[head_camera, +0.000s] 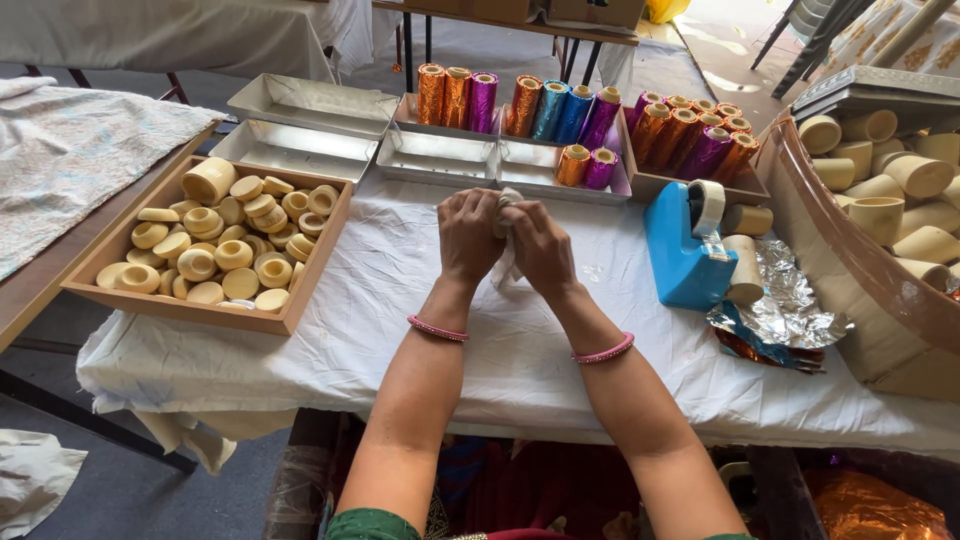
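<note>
My left hand (468, 236) and my right hand (540, 246) meet over the middle of the white-covered table (360, 330). Both are closed around a small white piece of cloth or paper (507, 200) that sticks up between the fingers and hangs below them. What it wraps, if anything, is hidden. Each wrist wears a pink bangle.
A wooden tray (290, 315) of cream round lids and cups sits at left. Metal trays (300, 150) and foil-wrapped cylinders (550, 110) line the back. A blue tape dispenser (685, 250), crumpled foil sheets (785, 315) and a bin of cream cups (890, 190) stand at right.
</note>
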